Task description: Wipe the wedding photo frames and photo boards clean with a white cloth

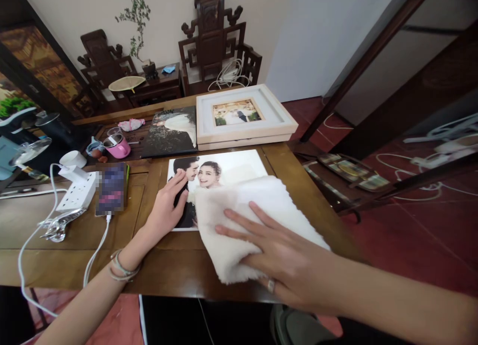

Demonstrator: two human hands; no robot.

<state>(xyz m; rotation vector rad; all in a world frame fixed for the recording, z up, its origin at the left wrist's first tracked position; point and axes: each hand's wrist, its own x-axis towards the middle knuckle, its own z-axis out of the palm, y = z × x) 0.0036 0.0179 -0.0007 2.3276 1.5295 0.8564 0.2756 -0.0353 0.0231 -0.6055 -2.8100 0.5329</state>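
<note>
A glossy photo panel (239, 161) showing a couple lies flat on the wooden table in front of me. My left hand (168, 205) rests on the panel's left side with its fingers stretched out, holding nothing. Over the panel's right and near part lies a fluffy white cloth (276, 195). My right hand (276, 250) presses on this cloth from above, fingers spread across it. At the near edge the cloth bunches up around the thumb side, where the fingertips are partly hidden. The cloth covers the panel's lower right portion.
A pale wooden picture frame (246, 138) and a dark photo panel (172, 131) lie behind. On the left are a pink mug (116, 146), a phone (112, 188) on a charging cable and a white power strip (76, 190). The table's right edge (317, 185) runs close by.
</note>
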